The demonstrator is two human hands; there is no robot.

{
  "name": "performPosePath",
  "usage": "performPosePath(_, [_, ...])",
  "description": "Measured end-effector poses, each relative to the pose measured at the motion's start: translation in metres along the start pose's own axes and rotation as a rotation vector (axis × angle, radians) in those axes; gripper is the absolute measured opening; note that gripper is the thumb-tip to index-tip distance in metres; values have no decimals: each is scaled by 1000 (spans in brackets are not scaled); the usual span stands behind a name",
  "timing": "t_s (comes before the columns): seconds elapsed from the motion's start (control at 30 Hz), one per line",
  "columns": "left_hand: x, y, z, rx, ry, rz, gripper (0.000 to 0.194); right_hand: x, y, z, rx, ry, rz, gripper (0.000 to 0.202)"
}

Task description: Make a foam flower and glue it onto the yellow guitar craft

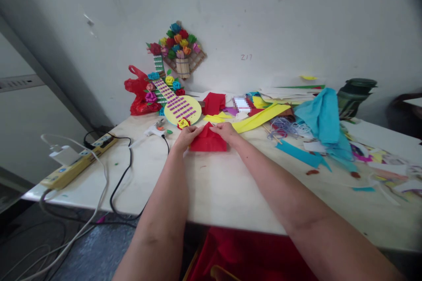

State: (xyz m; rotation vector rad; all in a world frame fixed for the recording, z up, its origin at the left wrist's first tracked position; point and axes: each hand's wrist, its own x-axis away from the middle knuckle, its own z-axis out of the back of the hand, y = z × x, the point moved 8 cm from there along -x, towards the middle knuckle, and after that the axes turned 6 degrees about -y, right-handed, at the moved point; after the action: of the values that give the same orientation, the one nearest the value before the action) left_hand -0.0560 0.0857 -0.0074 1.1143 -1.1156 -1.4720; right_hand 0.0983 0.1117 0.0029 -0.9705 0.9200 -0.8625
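A piece of red paper [209, 141] with a peaked top lies at the middle of the white table, held from both sides. My left hand [187, 136] pinches its upper left part, and my right hand [226, 132] pinches its upper right part. Just behind my left hand is a yellow guitar-like craft [183, 109] with purple strips and a red and yellow flower. A long yellow strip [263, 117] runs behind my right hand. More folded red paper [214, 103] sits farther back.
At the left are a power strip [77, 162] with cables, a glue gun [154, 130] and a red bag [136, 92]. To the right lie tangled thread [283, 127], blue paper [321, 118], scraps and a dark green bottle [354, 96]. A flower craft [181, 50] leans on the wall.
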Motion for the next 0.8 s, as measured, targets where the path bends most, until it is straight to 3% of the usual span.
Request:
performPosePath(0.4, [-3,5,5,-39,116,-40,38,0,1,-1,-24,20,13,38])
performPosePath(0.8, [-3,8,7,-74,151,-48,39,-2,3,1,-5,33,22,35])
